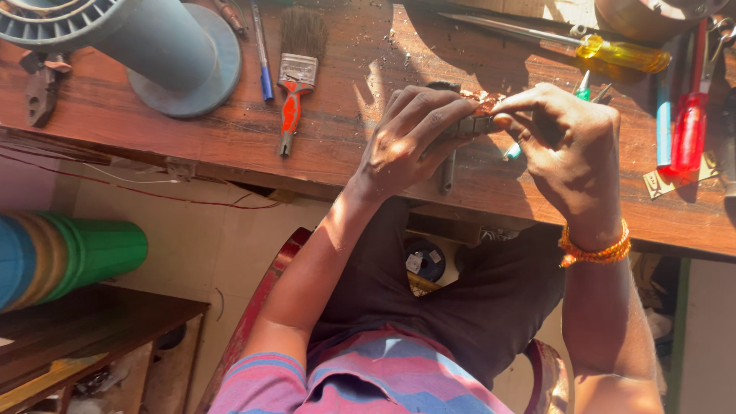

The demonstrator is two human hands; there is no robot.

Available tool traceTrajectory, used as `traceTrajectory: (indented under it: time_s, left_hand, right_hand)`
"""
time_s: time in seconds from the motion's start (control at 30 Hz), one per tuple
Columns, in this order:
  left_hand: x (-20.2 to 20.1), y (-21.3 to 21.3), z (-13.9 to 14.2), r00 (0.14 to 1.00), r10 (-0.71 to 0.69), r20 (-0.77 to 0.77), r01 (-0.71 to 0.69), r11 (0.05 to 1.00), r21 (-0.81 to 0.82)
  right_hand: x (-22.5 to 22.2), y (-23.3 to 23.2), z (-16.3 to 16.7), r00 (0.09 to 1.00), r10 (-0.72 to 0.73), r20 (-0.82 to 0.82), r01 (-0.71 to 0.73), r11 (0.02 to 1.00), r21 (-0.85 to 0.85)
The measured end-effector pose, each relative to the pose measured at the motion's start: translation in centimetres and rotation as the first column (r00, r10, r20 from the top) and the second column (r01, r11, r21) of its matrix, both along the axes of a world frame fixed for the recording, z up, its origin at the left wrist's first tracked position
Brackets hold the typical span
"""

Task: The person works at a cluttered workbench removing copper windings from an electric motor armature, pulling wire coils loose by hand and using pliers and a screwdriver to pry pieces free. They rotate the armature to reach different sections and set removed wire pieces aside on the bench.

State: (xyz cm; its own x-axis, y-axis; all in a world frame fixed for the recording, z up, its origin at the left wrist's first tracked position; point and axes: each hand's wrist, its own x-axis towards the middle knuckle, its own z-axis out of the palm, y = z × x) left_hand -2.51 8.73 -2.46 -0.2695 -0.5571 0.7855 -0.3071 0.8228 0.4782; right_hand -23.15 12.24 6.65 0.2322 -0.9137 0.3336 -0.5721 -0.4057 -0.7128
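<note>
Both hands meet over the wooden workbench (192, 146) on a small grey metal part wound with copper wire (481, 107). My left hand (410, 138) grips its grey body from the left with curled fingers. My right hand (563, 134) pinches the copper end with thumb and fingertips; an orange bead bracelet (596, 251) circles that wrist. Most of the part is hidden by the fingers. A dark rod (447, 175) lies on the bench under my left hand.
On the bench lie a paintbrush with a red handle (295, 80), a blue pen (262, 54), a grey ribbed cylinder on a round base (146, 46), a yellow-handled screwdriver (613, 52), a red-handled one (690, 126) and a teal one (664, 123). Stacked green and blue buckets (69, 257) lie at the left.
</note>
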Motion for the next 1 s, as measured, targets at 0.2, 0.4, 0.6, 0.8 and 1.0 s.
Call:
traceTrajectory:
  time_s: [0.2,0.4,0.6,0.8,1.0]
  left_hand:
    - [0.2,-0.2,-0.3,1.0,-0.007,0.001,0.007,1.0,-0.001]
    - [0.3,-0.2,0.0,0.999,0.021,0.028,-0.02,1.0,-0.017]
    - [-0.2,0.0,2.7,0.957,0.068,-0.282,0.084,0.865,0.494]
    - [-0.8,-6.1,2.8,0.971,-0.186,-0.15,0.239,0.753,0.613]
    - [2.0,-7.7,0.7,0.677,-0.558,-0.481,0.704,0.299,0.644]
  right_hand:
    - [-0.1,-1.8,0.1,0.998,0.064,-0.025,-0.063,0.997,0.034]
    - [-0.1,-5.7,0.1,0.992,0.073,-0.098,-0.063,0.994,0.094]
    - [0.9,-7.5,-0.7,0.998,0.028,-0.059,-0.022,0.994,0.109]
    - [1.2,-5.8,0.2,0.993,-0.033,-0.112,0.022,0.995,-0.097]
    - [1.7,-2.6,1.5,0.988,0.058,-0.144,-0.065,0.997,-0.043]
